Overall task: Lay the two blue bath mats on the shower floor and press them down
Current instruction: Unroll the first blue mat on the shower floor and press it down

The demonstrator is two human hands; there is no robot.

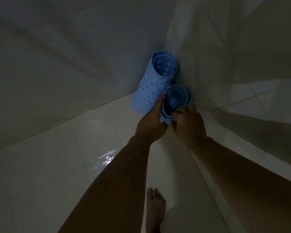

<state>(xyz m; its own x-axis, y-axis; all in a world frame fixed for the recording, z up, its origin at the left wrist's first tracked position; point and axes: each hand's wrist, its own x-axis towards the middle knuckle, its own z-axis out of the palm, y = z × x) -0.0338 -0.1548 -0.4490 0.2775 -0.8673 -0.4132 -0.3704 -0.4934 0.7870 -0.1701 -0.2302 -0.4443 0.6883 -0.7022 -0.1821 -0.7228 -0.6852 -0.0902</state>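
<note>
Two blue bath mats stand rolled up in the corner of the shower. The taller roll (pixel 151 84) has small holes in its side and leans against the wall corner. The nearer roll (pixel 173 98) stands in front of it, its open end facing me. My left hand (pixel 151 121) clasps the nearer roll's left side, one finger stretched up along it. My right hand (pixel 188 121) grips its right rim, fingertips hooked inside the opening. Both forearms reach in from below.
White tiled walls (pixel 74 56) meet at the corner behind the rolls. The pale tiled floor (pixel 65 157) carries a wet shiny patch (pixel 106 158) to the left of my arms. My bare foot (pixel 154 209) stands at the bottom centre.
</note>
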